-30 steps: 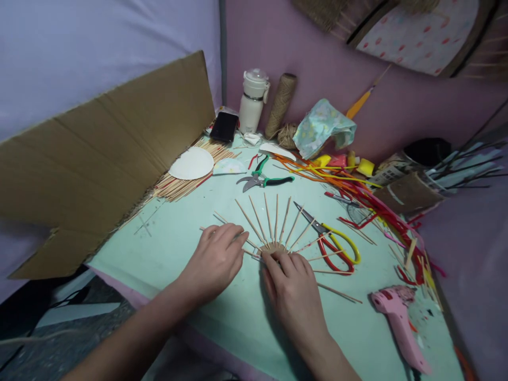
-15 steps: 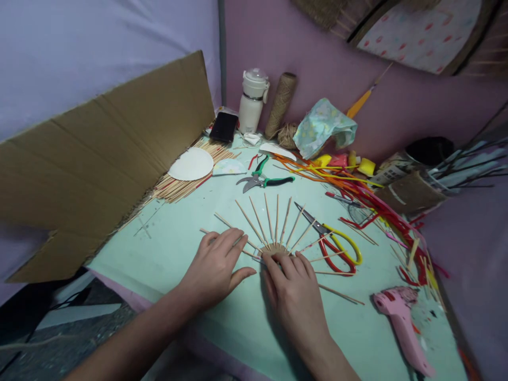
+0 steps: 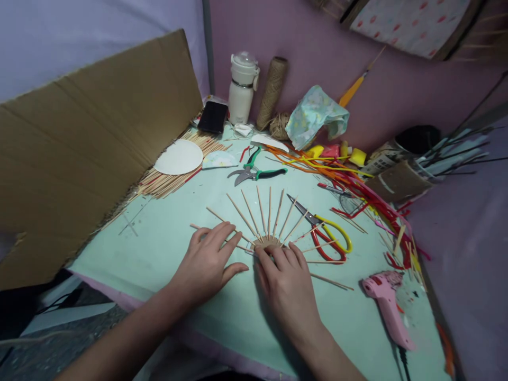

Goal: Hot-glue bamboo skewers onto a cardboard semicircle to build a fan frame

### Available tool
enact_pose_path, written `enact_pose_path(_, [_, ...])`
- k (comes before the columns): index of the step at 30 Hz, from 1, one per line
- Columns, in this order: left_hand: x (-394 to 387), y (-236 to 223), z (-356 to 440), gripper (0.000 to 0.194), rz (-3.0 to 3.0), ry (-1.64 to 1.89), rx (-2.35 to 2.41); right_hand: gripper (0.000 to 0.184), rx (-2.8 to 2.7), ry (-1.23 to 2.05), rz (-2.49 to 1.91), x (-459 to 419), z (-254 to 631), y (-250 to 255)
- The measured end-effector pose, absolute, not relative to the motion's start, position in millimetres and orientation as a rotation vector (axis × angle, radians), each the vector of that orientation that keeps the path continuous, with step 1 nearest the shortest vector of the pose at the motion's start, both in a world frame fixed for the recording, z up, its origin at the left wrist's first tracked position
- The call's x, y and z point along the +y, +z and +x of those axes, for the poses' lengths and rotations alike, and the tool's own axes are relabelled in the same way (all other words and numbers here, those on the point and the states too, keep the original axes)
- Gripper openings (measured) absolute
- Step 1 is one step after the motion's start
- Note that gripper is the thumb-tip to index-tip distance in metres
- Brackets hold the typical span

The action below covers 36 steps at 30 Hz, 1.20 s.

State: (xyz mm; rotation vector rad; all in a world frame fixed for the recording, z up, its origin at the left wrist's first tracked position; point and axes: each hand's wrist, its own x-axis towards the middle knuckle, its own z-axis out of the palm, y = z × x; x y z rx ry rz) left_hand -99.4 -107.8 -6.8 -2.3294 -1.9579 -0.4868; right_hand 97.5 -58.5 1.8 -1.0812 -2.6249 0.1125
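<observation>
The left hand [image 3: 210, 262] lies open and rather flat over the table [image 3: 166, 264], with its fingers a little spread and the thumb apart; the fingertips are on the thin sticks [image 3: 241, 216] at the left side of a fan, and they do not close around them. The right hand [image 3: 286, 280] is half curled, its fingers pressing on the small cardboard piece [image 3: 262, 243] at the centre of the fan; what is below its palm I cannot see well, so perhaps it also touches some stick there. The sticks spread outwards from this cardboard, which is on the table between and just beyond the two hands. To the right of the fan are the scissors [image 3: 317, 219] with one red and one yellow handle, partly opened, near the stick ends. Farther behind the fan there are the green and black pruning shears [image 3: 250, 170], and left of them a white oval piece [image 3: 179, 157] lies on a bundle of sticks [image 3: 169, 182]. The pink glue gun [image 3: 389, 307] rests at the right side of the table
</observation>
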Motion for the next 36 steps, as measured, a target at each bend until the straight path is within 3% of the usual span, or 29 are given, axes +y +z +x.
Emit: enact_pose_path(36, [-104.2, -8.7, -94.6, 0.039, -2.405, -0.567, -1.859, 0.022, -2.526, 0.211, -1.101, -58.8, 97.4, 1.5])
